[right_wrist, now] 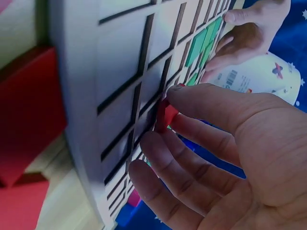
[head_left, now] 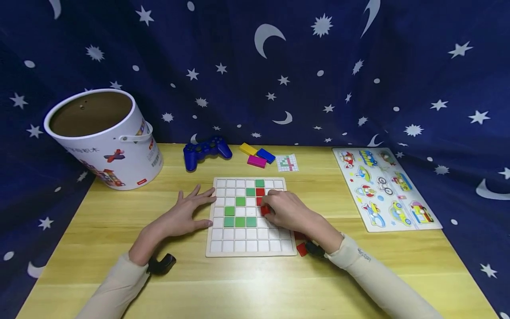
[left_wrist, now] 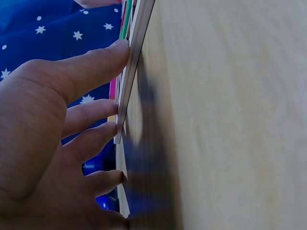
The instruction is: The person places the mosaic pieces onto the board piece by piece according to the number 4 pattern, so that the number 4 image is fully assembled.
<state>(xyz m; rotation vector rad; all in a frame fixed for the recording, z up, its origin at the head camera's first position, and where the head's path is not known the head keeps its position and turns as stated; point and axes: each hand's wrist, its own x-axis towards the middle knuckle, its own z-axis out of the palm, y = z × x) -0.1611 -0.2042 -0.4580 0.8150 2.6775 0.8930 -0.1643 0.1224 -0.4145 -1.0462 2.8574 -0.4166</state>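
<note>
A white grid board (head_left: 251, 246) lies on the table with green tiles (head_left: 240, 222) and red tiles (head_left: 260, 192) set in some of its squares. My right hand (head_left: 287, 212) is over the board's right half and pinches a red tile (right_wrist: 168, 115) between thumb and fingers, just at the grid's surface. My left hand (head_left: 184, 215) rests at the board's left edge, fingers spread. In the left wrist view its thumb (left_wrist: 98, 64) and some fingertips touch the board's side.
Loose red tiles (head_left: 301, 249) lie off the board's right edge, partly under the right wrist. Behind the board are a small pattern card (head_left: 287, 163), coloured blocks (head_left: 256, 161) and a blue game controller (head_left: 207, 151). A white bucket (head_left: 139, 173) stands left, a picture puzzle board (head_left: 388, 190) right.
</note>
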